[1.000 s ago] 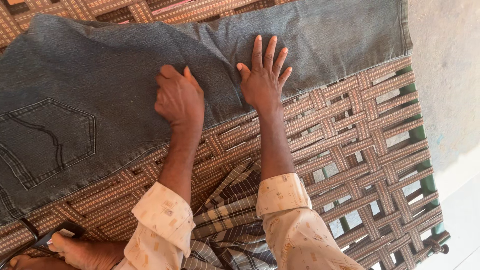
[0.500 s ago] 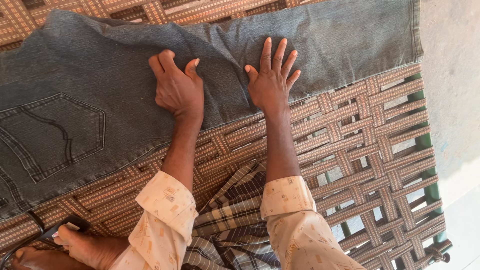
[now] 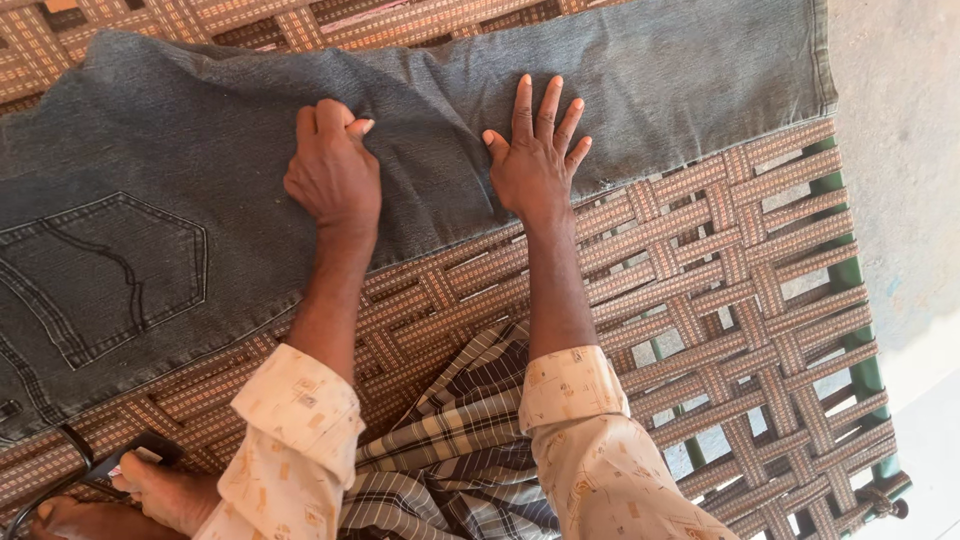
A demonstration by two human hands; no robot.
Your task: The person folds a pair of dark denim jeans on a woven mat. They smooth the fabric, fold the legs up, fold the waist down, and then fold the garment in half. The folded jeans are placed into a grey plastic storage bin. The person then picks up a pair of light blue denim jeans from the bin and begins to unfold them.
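Observation:
A pair of grey-blue jeans (image 3: 640, 80) lies spread flat across a woven strap cot (image 3: 760, 290), back pocket at the left. My left hand (image 3: 333, 178) rests on the denim with its fingers curled, pinching a fold of the cloth. To its right, my right hand (image 3: 535, 160) presses flat on the jeans leg with its fingers spread, near the lower edge of the fabric. Both sleeves are pale and patterned.
A checked cloth (image 3: 470, 450) covers my lap at the bottom. My bare foot (image 3: 150, 495) shows at the lower left beside a dark object with a cord. The cot's green frame (image 3: 860, 370) runs along the right, with pale ground beyond.
My left hand has curled its fingers and gathered a fold of denim. Both hands sit a little farther up on the jeans; the right stays flat.

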